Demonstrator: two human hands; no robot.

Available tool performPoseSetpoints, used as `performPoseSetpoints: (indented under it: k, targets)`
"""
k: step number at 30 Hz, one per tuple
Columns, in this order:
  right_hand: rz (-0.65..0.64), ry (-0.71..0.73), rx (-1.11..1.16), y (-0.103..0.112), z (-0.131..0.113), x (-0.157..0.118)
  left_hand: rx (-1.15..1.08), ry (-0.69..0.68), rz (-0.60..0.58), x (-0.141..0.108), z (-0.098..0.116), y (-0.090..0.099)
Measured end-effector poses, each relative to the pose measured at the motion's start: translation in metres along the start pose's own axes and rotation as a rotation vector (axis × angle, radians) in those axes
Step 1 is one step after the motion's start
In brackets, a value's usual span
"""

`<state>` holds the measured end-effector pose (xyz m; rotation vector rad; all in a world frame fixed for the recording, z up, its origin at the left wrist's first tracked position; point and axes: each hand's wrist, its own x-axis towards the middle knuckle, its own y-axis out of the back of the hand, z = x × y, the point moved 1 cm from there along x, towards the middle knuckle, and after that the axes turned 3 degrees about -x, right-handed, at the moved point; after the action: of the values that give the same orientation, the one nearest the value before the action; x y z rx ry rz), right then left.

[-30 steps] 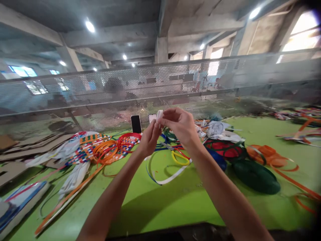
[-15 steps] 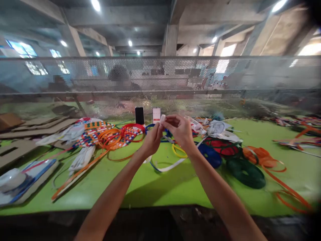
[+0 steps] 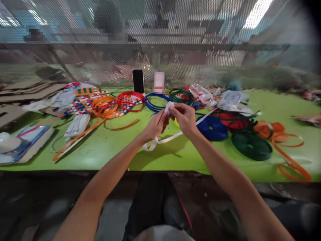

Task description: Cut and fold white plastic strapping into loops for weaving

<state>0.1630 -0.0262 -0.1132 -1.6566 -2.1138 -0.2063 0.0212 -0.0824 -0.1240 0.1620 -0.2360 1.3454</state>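
Both hands meet over the middle of the green table, in front of my body. My left hand (image 3: 155,126) is closed around a white strip (image 3: 171,137), whose folded end pokes up above the fingers. My right hand (image 3: 185,117) pinches that same end from the other side. The strip's loose length curls below my left hand and runs rightward behind my right wrist. Part of a yellow loop (image 3: 177,122) shows between the hands. A coil of blue strip (image 3: 157,102) lies just beyond them, and a solid blue roll (image 3: 212,128) sits right of my right hand.
Orange (image 3: 104,106) and red coils (image 3: 130,101) lie on woven multicoloured pieces at the left. A dark green roll (image 3: 251,145) and orange strips (image 3: 291,164) are at the right. Two phones, one black (image 3: 138,81), stand before the mesh screen (image 3: 173,53).
The view has tilted down, so the table and its things sit higher in the picture. Both hands stay together on the white strip; its loose length now shows curling below my left hand.
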Motion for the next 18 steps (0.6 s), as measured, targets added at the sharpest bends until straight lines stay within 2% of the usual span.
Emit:
performPoseSetpoints:
  k: [4, 9, 15, 18]
  targets:
    - [-0.062, 0.038, -0.086, 0.003, 0.006, 0.000, -0.146, 0.072, -0.049, 0.003, -0.008, 0.002]
    - [-0.089, -0.033, -0.198, 0.007, 0.020, 0.001, -0.185, 0.147, -0.002, 0.009, -0.023, -0.001]
    - [-0.007, -0.013, -0.230, 0.005, 0.026, 0.001, -0.047, 0.047, 0.152, 0.006, -0.034, -0.007]
    - [0.021, -0.009, -0.235, 0.002, 0.021, -0.003, 0.001, -0.014, 0.186, 0.006, -0.035, -0.007]
